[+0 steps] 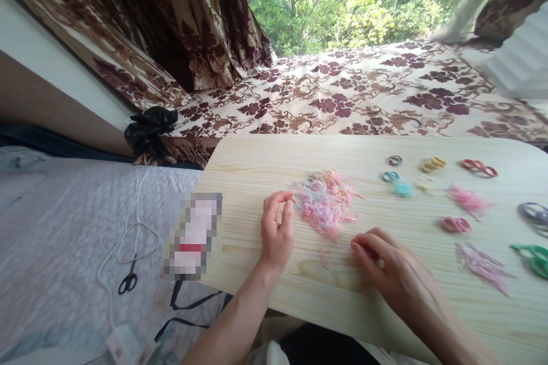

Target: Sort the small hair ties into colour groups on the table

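A mixed pile of small pink, white and blue elastic bands (327, 208), with a few hair ties in it, lies on the wooden table (257, 165). At the pile's left edge, my left hand (276, 231) is closed with thumb and index finger in a pinch. Whatever it may hold is too small to make out. My right hand (387, 262) rests low over the table, right of and nearer than the pile. Its fingers are pinched too, and their tips hide anything between them. A few loose pink bands (324, 258) lie between my hands.
Sorted on the right are red hair ties (478, 167), yellow ones (434, 165), blue ones (390, 177), pink ones (455, 224), green ones (533, 258), pink bands (468, 198) and lilac bands (483, 267). Scissors (128, 283) and a white cable (124, 239) lie on the bed at left.
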`<state>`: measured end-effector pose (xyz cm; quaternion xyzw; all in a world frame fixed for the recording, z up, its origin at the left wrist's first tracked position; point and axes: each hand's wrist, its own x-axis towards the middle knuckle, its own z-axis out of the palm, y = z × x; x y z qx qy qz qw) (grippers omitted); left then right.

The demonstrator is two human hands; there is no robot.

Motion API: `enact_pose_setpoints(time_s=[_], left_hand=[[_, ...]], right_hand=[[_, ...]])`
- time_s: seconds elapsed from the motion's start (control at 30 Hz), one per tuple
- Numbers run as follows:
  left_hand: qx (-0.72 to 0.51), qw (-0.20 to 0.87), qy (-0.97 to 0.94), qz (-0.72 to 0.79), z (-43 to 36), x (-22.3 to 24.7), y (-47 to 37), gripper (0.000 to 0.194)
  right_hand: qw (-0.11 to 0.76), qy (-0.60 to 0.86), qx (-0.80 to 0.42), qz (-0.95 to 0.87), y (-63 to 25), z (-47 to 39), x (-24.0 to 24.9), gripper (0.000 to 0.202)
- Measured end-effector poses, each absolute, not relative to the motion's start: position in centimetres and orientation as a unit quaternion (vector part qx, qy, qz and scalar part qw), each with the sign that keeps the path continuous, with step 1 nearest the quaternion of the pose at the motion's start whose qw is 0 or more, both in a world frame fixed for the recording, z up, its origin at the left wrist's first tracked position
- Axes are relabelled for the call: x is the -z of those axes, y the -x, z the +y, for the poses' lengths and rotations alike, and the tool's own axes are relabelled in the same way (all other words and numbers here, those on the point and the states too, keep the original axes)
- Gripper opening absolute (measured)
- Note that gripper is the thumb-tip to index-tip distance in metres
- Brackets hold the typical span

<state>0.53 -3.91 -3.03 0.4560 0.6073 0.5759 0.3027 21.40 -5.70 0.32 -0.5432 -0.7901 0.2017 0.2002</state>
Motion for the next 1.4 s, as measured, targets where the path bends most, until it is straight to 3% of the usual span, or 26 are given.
enact_pose_setpoints(time_s=[0.4,1.4], left_hand=[[-0.575,0.308,-0.457,0.605,-3.9,3.2,-0.4,0.025],[-0.573,0.304,-0.460,0.606,-3.9,3.1,-0.5,0.023]], right_hand=[[0.193,0.599,-0.139,-0.764,-23.7,-5.8,-0.2,0.033],[0.225,0.553,-0.088,-0.797,-23.0,-5.3,-0.9,0.032]])
